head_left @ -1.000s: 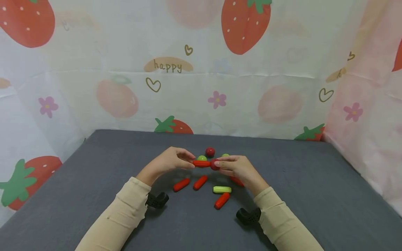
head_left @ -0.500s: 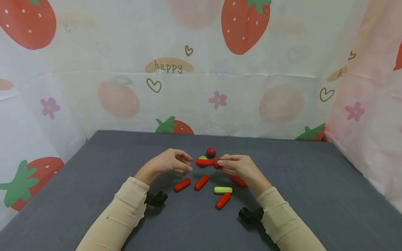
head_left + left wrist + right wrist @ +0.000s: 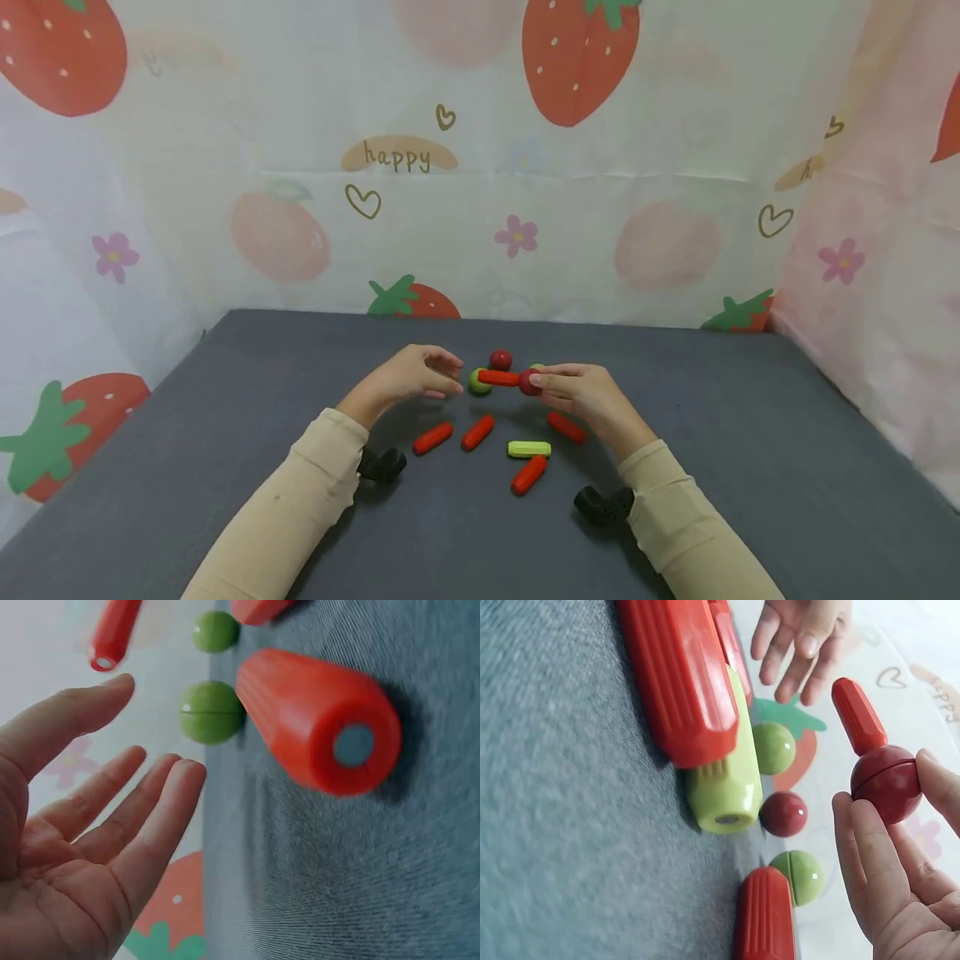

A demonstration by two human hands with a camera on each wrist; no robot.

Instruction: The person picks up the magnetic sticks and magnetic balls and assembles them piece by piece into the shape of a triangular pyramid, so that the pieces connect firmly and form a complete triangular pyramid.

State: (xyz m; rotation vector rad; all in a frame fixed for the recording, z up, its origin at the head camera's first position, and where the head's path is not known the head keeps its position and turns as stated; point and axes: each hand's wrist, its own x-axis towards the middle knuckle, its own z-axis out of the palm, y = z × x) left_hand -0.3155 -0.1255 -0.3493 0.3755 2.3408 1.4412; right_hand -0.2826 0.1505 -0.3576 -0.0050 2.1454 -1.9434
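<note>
My right hand pinches a dark red ball between thumb and fingers, above the table. From the ball a red magnetic stick points left, joined to it end-on. Its free end, with a pale disc, shows at the top of the left wrist view. My left hand is a short gap left of that end, fingers relaxed and holding nothing. Behind the stick sit a green ball and another dark red ball. A second green ball is partly hidden by my right hand in the head view.
Nearer me on the dark grey table lie several loose red sticks, among them one at the left, and a yellow-green stick. A strawberry-print curtain closes off the back and sides. Black wrist cameras hang under both wrists.
My left hand has let go of the red stick's end, leaving a gap. My right hand has carried the joined ball and stick slightly right and up.
</note>
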